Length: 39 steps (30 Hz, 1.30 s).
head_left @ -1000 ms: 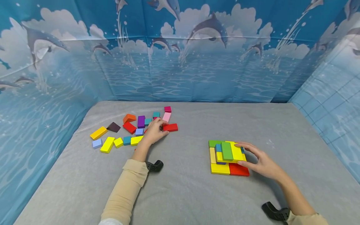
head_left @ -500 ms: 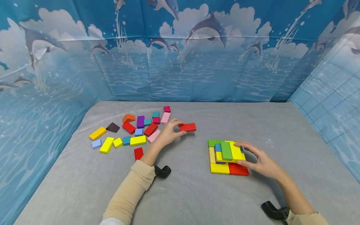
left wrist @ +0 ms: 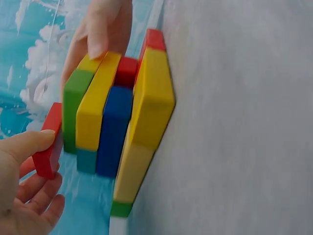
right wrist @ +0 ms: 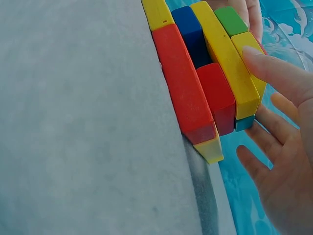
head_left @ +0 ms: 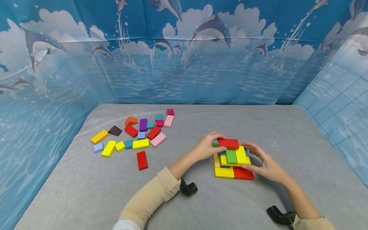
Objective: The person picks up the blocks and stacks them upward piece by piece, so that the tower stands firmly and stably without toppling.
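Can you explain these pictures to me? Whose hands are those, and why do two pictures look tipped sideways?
They belong to a person, not a robot. The wide picture comes from a camera on the person's head, looking down. The two tipped ones come from cameras on the wrists, probably tilting with the arms. Loose blocks lie on the grey surface, left of a stack of blocks. The left hand pinches a red block at the top of the stack; the right hand holds the stack's upper part.
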Motion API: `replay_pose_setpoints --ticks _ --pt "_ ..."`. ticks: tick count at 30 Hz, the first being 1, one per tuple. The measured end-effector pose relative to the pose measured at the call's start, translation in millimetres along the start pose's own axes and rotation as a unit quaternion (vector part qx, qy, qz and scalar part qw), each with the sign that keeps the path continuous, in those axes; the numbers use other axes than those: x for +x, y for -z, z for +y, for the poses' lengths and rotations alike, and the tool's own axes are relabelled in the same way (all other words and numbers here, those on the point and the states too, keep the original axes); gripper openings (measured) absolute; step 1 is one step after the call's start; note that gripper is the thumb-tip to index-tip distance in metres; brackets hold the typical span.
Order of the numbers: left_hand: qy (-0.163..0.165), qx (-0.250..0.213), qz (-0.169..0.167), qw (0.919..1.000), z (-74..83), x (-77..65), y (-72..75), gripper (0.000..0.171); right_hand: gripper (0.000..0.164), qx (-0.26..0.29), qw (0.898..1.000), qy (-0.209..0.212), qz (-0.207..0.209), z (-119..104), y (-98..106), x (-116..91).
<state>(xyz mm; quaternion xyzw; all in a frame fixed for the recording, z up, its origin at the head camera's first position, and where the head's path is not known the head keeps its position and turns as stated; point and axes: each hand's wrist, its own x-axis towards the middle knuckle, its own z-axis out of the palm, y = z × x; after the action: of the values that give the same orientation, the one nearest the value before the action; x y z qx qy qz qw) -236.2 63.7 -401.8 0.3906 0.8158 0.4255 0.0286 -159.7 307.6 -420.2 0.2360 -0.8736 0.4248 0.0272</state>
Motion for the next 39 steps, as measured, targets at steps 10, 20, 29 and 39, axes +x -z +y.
replay_pose_setpoints --ticks 10,20,29,39 --pt "0.018 0.016 -0.018 0.9995 11.7 5.2 -13.6 0.034 0.082 0.012 1.000 0.009 0.000 0.4 0.6 1.0" --pt "0.013 0.007 -0.007 0.9999 12.5 3.8 -18.3 0.035 0.071 0.004 0.999 0.033 0.004 -0.6 -0.2 -0.5" --pt "0.004 -0.011 0.001 0.9999 10.8 0.7 -20.5 0.036 0.068 -0.001 0.999 0.032 0.005 -0.1 -0.7 -1.0" --pt "-0.010 -0.011 0.016 0.9998 9.5 -1.8 -24.6 0.038 0.067 -0.003 1.000 0.021 0.007 0.3 -1.1 -0.9"
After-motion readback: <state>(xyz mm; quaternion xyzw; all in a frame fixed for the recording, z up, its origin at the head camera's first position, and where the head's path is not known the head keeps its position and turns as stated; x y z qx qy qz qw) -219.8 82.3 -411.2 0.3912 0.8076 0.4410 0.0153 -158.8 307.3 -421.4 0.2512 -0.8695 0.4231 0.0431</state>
